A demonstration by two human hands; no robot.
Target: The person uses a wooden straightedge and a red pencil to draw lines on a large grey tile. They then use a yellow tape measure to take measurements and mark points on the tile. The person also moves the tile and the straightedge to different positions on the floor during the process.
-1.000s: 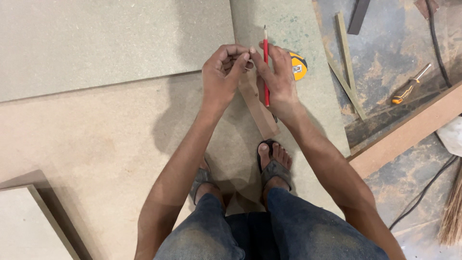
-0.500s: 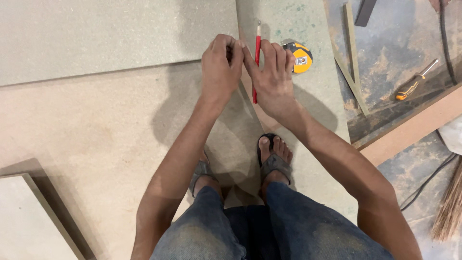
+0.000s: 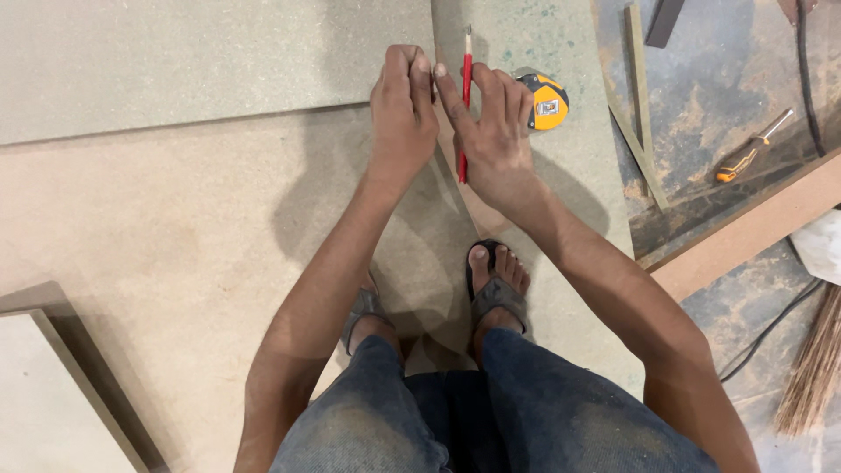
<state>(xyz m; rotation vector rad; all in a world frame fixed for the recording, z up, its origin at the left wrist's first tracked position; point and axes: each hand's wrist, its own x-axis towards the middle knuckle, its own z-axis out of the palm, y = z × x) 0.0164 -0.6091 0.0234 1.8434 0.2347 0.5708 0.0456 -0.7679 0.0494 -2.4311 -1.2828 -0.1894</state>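
Both hands have slid up the board toward its far edge. The right hand pinches a red pencil; the left hand is curled, contents hidden. A jolt could skew the pencil.

Bare arms, dusty blue jeans, dark sandals.

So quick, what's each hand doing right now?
Left hand: fingers curled shut, pinching at the board edge; what it grips cannot be told.
Right hand: holding a red pencil.
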